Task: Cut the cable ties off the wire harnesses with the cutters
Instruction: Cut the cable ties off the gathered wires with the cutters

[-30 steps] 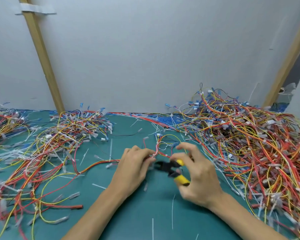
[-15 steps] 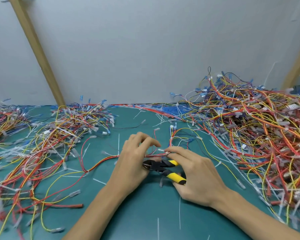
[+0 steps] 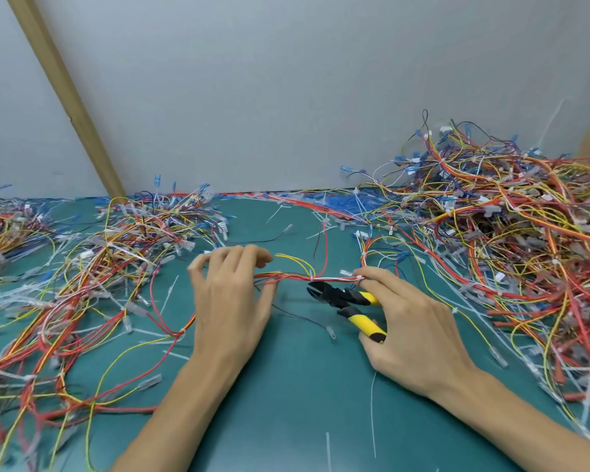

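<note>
Hands drawn apart, wire harness point(image 3: 293, 276) stretched between. Right hand point(image 3: 419, 321) grips cutters point(image 3: 341, 298) and wire harness; left hand point(image 3: 229, 308), blurred, apparently pinches it.

The left hand point(image 3: 230, 301) and right hand point(image 3: 414, 325) are bare, forearms point(image 3: 184, 403) uncovered

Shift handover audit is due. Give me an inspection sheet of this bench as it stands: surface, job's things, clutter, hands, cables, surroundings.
Surface: green mat, wires heaped on both sides.
Job's things: cutters with yellow-black handles, tips just below the harness stretched between the hands; a white cable tie on it, uncut.
Clutter: cut ties scattered loose on the mat.
Hands: right hand grips the cutters and pinches the harness; left hand lies over the harness, grip unclear.
Cables: left pile and larger right pile of red, yellow and blue wires.
Surroundings: grey wall, leaning wooden slat.
</note>
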`<act>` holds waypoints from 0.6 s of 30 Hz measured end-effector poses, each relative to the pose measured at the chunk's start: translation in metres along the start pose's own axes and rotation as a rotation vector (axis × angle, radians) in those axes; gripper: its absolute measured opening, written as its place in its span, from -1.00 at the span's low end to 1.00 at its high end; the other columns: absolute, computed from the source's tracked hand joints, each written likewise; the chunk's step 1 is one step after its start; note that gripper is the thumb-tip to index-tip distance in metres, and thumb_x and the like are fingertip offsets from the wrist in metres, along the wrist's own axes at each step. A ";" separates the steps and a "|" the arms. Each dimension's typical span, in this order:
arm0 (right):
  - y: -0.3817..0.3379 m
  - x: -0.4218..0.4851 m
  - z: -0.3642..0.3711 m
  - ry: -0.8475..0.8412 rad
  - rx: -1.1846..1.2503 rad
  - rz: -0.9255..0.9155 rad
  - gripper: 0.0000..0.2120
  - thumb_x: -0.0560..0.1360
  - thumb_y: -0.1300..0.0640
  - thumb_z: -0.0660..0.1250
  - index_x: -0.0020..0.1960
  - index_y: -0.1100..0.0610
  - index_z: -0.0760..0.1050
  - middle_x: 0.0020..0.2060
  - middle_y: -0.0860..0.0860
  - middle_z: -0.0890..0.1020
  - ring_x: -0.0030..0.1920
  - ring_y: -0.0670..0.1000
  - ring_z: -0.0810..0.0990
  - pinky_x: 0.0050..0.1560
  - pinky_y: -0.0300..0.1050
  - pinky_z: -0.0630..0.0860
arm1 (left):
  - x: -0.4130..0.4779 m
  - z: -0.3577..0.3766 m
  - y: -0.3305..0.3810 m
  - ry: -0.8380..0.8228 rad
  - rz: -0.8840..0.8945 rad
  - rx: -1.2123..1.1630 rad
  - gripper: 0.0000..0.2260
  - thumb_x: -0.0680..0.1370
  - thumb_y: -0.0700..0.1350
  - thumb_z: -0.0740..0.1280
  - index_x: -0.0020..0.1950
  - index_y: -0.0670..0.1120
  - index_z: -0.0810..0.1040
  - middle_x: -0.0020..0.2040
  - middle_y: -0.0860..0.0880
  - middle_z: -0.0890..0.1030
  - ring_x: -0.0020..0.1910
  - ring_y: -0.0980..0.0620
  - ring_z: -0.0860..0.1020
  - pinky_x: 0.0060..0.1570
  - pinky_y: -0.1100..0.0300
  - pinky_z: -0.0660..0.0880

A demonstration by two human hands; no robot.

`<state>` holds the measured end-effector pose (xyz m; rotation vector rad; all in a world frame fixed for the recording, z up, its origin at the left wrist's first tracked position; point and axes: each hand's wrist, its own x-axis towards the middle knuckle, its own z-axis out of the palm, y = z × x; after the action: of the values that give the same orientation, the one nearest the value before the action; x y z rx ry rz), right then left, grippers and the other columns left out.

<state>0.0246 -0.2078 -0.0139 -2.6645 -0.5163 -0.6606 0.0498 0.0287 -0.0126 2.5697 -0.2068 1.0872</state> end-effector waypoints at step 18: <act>0.010 0.005 -0.008 0.058 0.363 0.122 -0.30 0.24 -0.09 0.22 0.39 -0.08 0.44 0.44 -0.38 0.32 -0.28 -0.12 0.51 -0.20 -0.11 0.54 | -0.004 -0.004 0.032 0.089 0.230 -0.043 -0.68 0.49 -0.15 0.50 0.20 -0.08 0.53 0.20 -0.09 0.51 0.21 -0.18 0.47 0.24 -0.01 0.31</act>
<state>0.0300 -0.2180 -0.0075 -2.3085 -0.4088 -0.5472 0.0359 0.0005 -0.0051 2.4985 -0.5081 1.2603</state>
